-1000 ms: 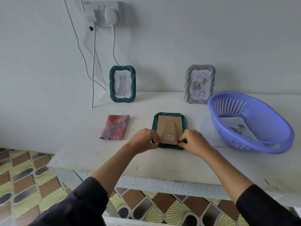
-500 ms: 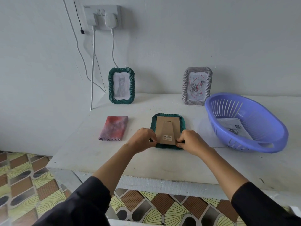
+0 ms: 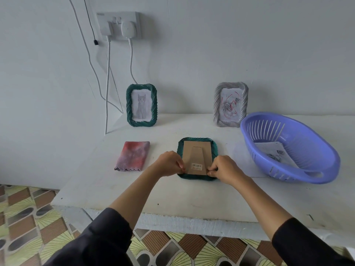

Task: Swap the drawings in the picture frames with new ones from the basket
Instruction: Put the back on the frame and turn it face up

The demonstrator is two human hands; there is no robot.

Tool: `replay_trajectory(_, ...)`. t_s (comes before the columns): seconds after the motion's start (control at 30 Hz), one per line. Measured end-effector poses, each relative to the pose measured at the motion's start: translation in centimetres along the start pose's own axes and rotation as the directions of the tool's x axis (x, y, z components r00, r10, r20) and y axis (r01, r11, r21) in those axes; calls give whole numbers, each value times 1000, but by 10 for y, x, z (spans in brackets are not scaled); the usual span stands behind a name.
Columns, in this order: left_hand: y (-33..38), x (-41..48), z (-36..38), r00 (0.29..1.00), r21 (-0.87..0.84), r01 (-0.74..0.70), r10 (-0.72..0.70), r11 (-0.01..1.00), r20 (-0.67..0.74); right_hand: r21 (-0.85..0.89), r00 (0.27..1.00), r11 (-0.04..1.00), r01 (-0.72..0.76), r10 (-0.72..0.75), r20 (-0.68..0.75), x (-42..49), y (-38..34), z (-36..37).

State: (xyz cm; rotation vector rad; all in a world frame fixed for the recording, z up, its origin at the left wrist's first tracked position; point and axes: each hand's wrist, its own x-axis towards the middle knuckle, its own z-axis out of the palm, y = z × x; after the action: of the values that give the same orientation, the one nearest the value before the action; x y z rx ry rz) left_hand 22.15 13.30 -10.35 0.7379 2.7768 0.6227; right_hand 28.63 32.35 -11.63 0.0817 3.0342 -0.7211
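A green picture frame (image 3: 196, 143) lies face down in the middle of the white table (image 3: 192, 196), its brown cardboard back (image 3: 196, 156) with a barcode sticker facing up. My left hand (image 3: 168, 163) pinches the back's near left corner. My right hand (image 3: 223, 168) pinches the near right corner. At the wall stand a second green frame (image 3: 141, 105) with a cat drawing and a grey frame (image 3: 230, 104) with a red-scribbled drawing. A purple basket (image 3: 299, 175) at the right holds paper drawings (image 3: 274, 152).
A folded red-grey cloth (image 3: 133, 156) lies left of the face-down frame. A wall socket (image 3: 120, 24) with white cables (image 3: 107, 83) hangs above the left frame. The table's front edge runs just below my forearms, over a patterned tile floor (image 3: 23, 223).
Both hands stay at the near corners of the cardboard back. The view has shifted down slightly; nothing on the table has moved.
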Motion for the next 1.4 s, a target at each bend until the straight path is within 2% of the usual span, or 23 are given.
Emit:
replay_trajectory(0.17,0,9,1,998,31,-42,41,999,43,56,996,998,-30,25,83,4,-3,-9)
replay_trajectory(0.27,-1,16,2,994,-85,-25,16,996,-109,173,992,982,-72,53,115,13,0,-22)
replay_trajectory(0.33,-4,26,1,969,-178,25,-68,984,-239,222,995,970,-102,98,31,24,4,-28)
replay_trajectory(0.4,-5,40,1,951,-202,73,-129,977,-281,217,984,966,-139,160,-84,41,8,-27)
replay_trajectory(0.47,-6,54,3,953,-158,107,-147,982,-266,191,970,966,-172,200,-135,59,9,-22)
replay_trajectory(0.63,-7,83,13,963,-84,122,-138,989,-229,39,958,966,-256,259,-124,85,4,-10)
replay_trajectory(0.83,-16,89,14,961,-83,87,-106,993,-254,34,924,938,-345,346,-164,96,7,-6)
replay_trajectory(1.17,-19,97,7,960,-164,59,-101,985,-260,15,913,932,-362,358,-195,100,7,-6)
replay_trajectory(1.4,-21,98,3,976,-129,46,-72,991,-205,-50,911,936,-349,326,-251,100,7,-8)
